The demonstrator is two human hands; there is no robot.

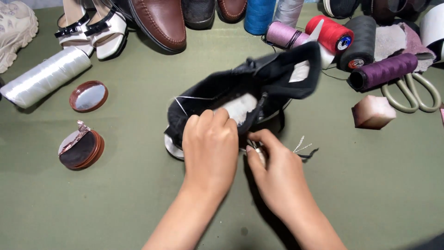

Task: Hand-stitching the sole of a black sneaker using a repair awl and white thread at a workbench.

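The black shoe (249, 92) lies slanting toward the upper right of the frame. The left hand (210, 148) grips its near end; the right hand (277, 176) pinches a small tool (258, 150) (maybe a needle) just beside.

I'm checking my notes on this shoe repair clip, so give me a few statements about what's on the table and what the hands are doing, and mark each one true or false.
1. The left hand grips the black shoe. True.
2. The right hand rests flat on the table, away from the shoe. False: it pinches a small metal tool at the shoe's side.
3. The red thread spool lies beyond the shoe, among other spools. True.
4. The scissors lie at the left edge beside the white spool. False: they lie at the right, by the purple spool.
5. The two round tins sit left of the shoe. True.
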